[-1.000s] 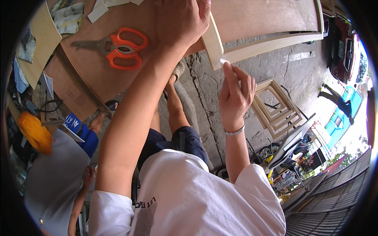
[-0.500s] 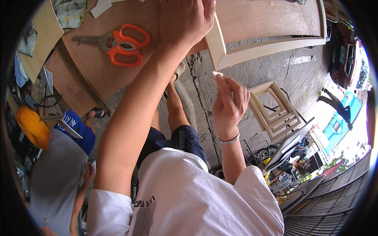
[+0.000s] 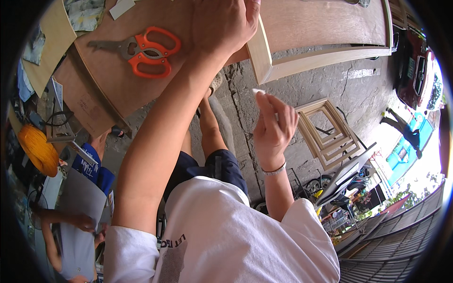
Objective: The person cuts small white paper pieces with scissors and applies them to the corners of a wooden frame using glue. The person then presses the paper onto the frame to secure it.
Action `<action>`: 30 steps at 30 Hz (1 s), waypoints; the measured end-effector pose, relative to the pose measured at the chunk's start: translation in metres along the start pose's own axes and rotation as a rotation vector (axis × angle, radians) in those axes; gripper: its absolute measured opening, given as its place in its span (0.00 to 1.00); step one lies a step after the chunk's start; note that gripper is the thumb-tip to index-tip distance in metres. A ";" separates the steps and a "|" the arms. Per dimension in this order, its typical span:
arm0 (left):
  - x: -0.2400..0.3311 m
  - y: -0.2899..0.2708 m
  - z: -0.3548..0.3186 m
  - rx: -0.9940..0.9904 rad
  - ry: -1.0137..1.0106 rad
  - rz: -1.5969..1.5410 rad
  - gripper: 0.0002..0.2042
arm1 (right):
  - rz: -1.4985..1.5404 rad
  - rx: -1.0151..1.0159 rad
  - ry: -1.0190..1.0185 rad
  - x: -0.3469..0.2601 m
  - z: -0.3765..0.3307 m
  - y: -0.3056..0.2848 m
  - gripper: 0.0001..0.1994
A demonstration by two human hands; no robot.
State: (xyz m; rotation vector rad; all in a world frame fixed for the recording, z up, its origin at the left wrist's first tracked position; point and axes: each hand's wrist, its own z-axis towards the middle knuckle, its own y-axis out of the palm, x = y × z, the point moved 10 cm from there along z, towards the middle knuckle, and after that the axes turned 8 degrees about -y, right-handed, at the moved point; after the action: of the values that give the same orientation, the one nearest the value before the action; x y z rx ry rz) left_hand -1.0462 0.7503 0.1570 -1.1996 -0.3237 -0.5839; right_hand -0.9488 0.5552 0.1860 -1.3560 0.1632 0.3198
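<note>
My left hand (image 3: 222, 26) is at the top edge, over the brown wooden board beside the pale wooden frame (image 3: 258, 54). Its thumb shows, but the other fingers are cut off by the picture's edge, so whatever it holds is hidden. Lower and to the right, my right hand (image 3: 276, 127) pinches a small white scrap (image 3: 257, 91) between thumb and forefinger, just below the frame's corner. Whether the scrap is paper or cloth I cannot make out. Orange-handled shears (image 3: 148, 53) lie on the brown board (image 3: 113, 89), left of my left forearm, their blades pointing left.
Several nested wooden frames (image 3: 325, 127) stand on the concrete floor (image 3: 302, 87) to the right. At the lower left is another person (image 3: 78, 245) near an orange coil (image 3: 37, 150). A dark red vehicle (image 3: 415, 70) is at the far right.
My right hand and the white scrap have shifted slightly left. My left hand looks nearly still. The person at the lower left has moved, and their arms now show more fully.
</note>
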 end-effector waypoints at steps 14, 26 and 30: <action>0.002 -0.001 -0.001 -0.005 0.008 -0.018 0.26 | -0.039 -0.006 0.057 0.008 0.003 0.008 0.22; 0.001 0.002 -0.001 0.009 0.005 -0.016 0.27 | -0.065 0.102 0.048 0.027 0.030 0.002 0.19; 0.003 0.001 -0.001 0.021 0.030 -0.024 0.26 | -0.079 0.070 0.049 0.022 0.023 0.009 0.20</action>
State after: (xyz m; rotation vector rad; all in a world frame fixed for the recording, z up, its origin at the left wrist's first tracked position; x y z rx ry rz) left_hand -1.0434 0.7488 0.1574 -1.1670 -0.3184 -0.6176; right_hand -0.9320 0.5821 0.1762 -1.2976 0.1598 0.2135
